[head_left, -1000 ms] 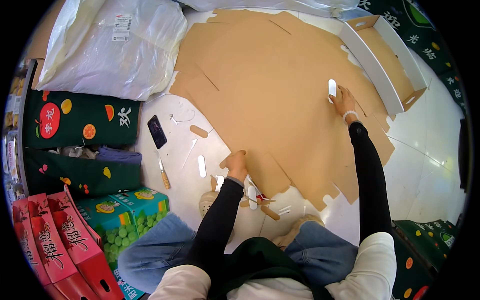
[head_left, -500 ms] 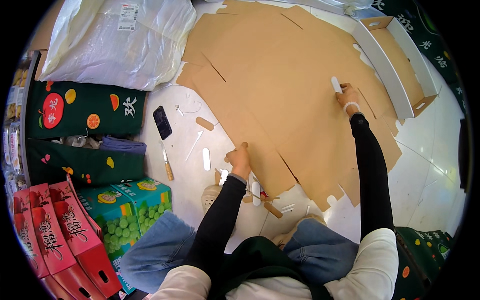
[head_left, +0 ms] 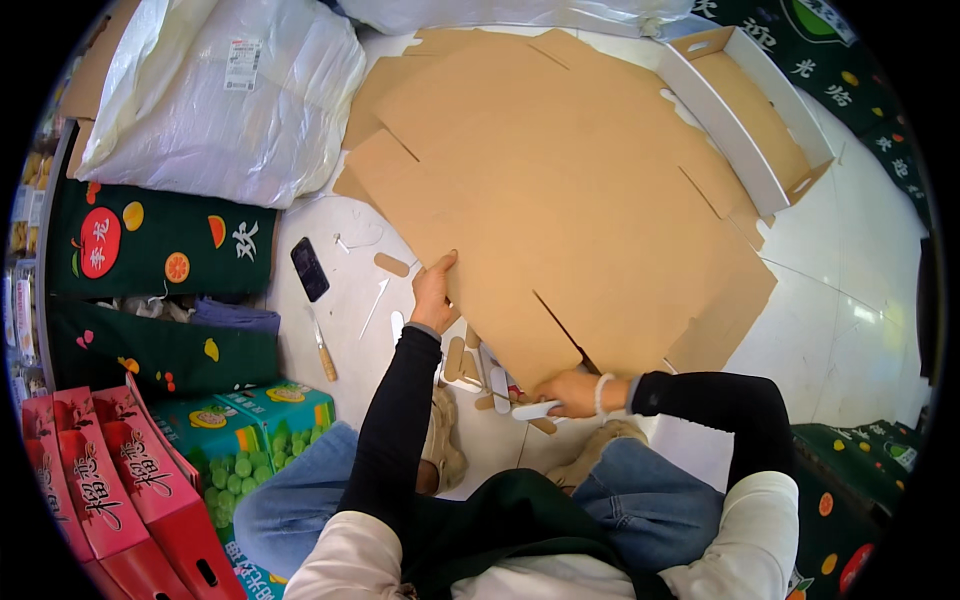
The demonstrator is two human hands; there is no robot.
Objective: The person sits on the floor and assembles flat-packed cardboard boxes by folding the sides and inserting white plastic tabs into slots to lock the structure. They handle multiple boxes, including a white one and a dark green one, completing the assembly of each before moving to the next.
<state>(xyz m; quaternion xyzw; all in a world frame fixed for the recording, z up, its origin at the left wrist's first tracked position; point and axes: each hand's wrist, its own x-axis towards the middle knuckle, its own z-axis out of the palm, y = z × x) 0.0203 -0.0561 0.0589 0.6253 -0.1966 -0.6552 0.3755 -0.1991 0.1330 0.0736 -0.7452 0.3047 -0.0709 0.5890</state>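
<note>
A large flat cardboard sheet [head_left: 570, 190], plain brown with slots and notched edges, lies over other sheets on the floor before me. My left hand [head_left: 433, 292] is closed on its left edge, with the thumb on top and the fingers hidden beneath. At the near edge, my right hand [head_left: 572, 393] is closed around a white rounded cardboard cut-out [head_left: 536, 410], which sticks out to the left. Below my right hand and beside my shoes lie several loose cut-outs, among them a brown one [head_left: 455, 357] and a white one [head_left: 499, 388].
A folded white tray box [head_left: 745, 110] stands at the far right. On the left lie a phone [head_left: 310, 269], a wooden-handled knife [head_left: 324, 347] and another brown cut-out [head_left: 391, 265]. Red boxes [head_left: 150, 480], a green grape box [head_left: 260, 440] and a plastic-wrapped bundle [head_left: 230, 110] bound the left side.
My right hand has come from the sheet's far right to its near edge, still with a white cut-out. My left hand has moved left and up and now grips the sheet's edge.
</note>
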